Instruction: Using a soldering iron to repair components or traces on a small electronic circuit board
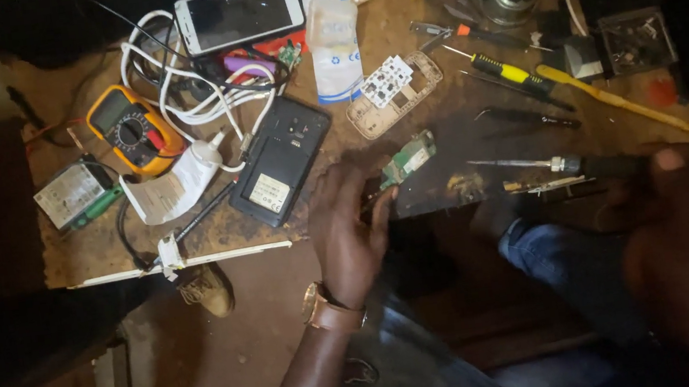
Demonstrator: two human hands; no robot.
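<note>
- Left hand [349, 228] rests at the near edge of the desk [104, 252], watch on the wrist. Its fingers [335, 188] are curled loosely, slightly apart, tips touching the lower left end of a small green circuit board [407, 158]. Touching or steadying it; cannot tell whether it is actually pinched.
- The circuit board lies on a dark scorched patch of the desk, just right of a black phone back with battery [279, 171], below a bare beige phone frame [393, 94].
- Right hand [684, 211] is close to the lens and blurred. It appears closed round the dark handle of a pointed metal tool [527, 164], whose tip lies towards the board, apart from it. Grip looks firm, but finger positions cannot be told.
- Judgement on doing this well: hold the board by its edges only, flat against the desk, so it cannot skate when the tip meets it. Bring the tip in low and slowly; brace the right wrist on the desk edge.
- Risk: the board lies near the desk's edge; a slip could send it to the floor.
- Nearby: yellow multimeter [132, 128], white cables [189, 90], white smartphone [239, 12], yellow-handled screwdriver [506, 72].
</note>
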